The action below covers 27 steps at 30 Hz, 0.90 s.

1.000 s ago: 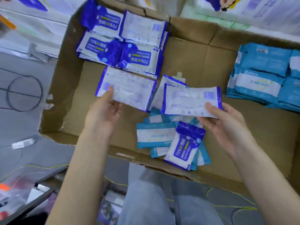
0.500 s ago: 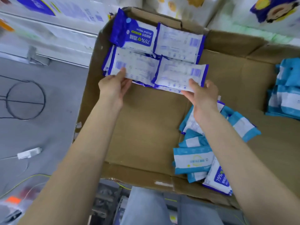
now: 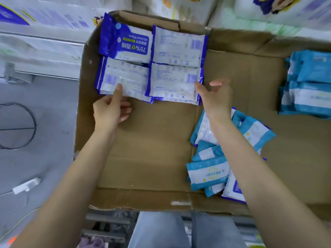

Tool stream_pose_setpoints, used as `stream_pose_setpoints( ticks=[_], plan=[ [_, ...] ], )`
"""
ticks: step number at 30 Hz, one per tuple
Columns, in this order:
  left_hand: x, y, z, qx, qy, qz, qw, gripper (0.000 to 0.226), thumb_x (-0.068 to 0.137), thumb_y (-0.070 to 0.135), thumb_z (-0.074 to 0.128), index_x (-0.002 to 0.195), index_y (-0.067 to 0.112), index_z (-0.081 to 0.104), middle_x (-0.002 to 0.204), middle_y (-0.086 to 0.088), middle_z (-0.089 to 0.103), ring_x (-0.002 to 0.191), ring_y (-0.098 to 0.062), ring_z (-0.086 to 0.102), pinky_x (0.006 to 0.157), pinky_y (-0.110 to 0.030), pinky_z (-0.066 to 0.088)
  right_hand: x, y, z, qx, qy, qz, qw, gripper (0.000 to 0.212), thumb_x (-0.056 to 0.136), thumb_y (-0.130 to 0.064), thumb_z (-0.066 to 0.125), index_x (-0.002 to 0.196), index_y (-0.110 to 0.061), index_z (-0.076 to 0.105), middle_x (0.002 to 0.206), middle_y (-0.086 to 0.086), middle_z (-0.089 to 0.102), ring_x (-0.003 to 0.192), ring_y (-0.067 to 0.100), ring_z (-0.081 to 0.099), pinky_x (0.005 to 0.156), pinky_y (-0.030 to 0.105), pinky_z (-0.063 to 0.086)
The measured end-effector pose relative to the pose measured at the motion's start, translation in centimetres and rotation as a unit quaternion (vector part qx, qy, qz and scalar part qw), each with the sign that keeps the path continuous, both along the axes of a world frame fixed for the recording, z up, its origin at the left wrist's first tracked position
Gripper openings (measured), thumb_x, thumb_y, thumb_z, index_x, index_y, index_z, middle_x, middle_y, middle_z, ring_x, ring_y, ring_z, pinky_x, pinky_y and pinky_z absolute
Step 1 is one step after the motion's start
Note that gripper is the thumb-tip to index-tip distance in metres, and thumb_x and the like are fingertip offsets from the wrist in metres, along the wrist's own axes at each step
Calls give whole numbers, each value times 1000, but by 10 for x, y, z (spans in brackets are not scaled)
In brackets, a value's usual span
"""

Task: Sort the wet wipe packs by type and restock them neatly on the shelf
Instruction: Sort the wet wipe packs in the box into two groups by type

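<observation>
The blue packs (image 3: pixel 150 65) sit as a two-by-two block at eleven o'clock in the cardboard box (image 3: pixel 152 140). I judge them light, soft pouches with slick film, likely to slide off one another, so I'd take one by a sealed short end. Each lies with its long axis running nine to three. The far-left label reads upside down to me, and the others show barcodes. My left hand (image 3: pixel 111 110) lays its thumb on the near-left pack, fingers loosely curled. My right hand (image 3: pixel 215 97) is spread, thumb tip touching the near-right pack's edge.
</observation>
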<state>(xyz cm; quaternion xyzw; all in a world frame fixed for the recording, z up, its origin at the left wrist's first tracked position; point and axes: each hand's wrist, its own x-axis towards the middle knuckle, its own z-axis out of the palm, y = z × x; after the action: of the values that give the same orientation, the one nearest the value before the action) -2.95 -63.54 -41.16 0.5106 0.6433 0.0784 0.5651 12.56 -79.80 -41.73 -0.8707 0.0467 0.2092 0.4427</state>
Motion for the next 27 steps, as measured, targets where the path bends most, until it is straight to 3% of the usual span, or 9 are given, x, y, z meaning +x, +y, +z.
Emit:
stream_pose_setpoints(
  ticks=[4,8,10,12,16,19,24,27],
  plan=[
    [-5,-53,1,-9,18,-80,997,38,87,48,62,81,11,64,74,-5,69,60,-13,64,59,-27,55,21,-48,19,-1,1,100,995,21,81,-21,73,83,-24,53,74,-11,53,65,0,48,62,12,40],
    [6,-119,-9,-32,30,-195,980,25,82,46,69,79,21,67,72,2,69,70,-17,66,75,-36,57,36,-120,29,-126,-70,229,963,24,78,-24,76,98,-20,64,96,-2,63,90,14,56,80,25,41],
    [22,-142,-11,-3,26,-251,968,21,82,44,69,84,23,68,75,11,66,71,-7,63,78,-19,52,40,-150,30,-175,-75,252,949,35,75,-28,79,106,-18,65,104,5,62,99,22,54,84,30,40],
    [40,-158,-12,28,27,-283,958,25,83,39,69,99,19,68,85,12,66,76,1,60,71,-4,42,40,-172,26,-184,-48,247,950,44,72,-28,81,111,-18,63,105,6,61,97,20,53,84,30,39],
    [65,-173,-25,26,45,-301,952,45,78,42,73,114,16,61,109,2,64,96,-12,61,84,-24,48,28,-191,12,-193,-33,266,944,50,64,-31,86,106,-19,60,101,7,58,96,27,53,87,45,45],
    [73,-178,-31,32,74,-302,950,46,76,41,76,111,17,59,109,-1,63,97,-16,61,84,-34,51,21,-191,5,-204,-50,262,942,49,64,-26,86,101,-13,56,99,5,51,97,27,46,84,39,39],
    [78,-184,-28,27,70,-312,947,27,81,29,73,100,11,68,91,-3,69,86,-20,65,71,-27,48,24,-187,2,-154,32,258,953,34,71,-19,82,95,-13,58,102,7,64,94,24,59,72,29,41],
    [74,-184,-19,39,30,-287,957,26,81,26,71,101,10,67,94,-1,71,88,-18,66,81,-37,54,24,-190,3,-166,9,292,942,31,75,-20,79,94,-5,60,98,9,56,90,26,54,68,30,33]
  ],
)
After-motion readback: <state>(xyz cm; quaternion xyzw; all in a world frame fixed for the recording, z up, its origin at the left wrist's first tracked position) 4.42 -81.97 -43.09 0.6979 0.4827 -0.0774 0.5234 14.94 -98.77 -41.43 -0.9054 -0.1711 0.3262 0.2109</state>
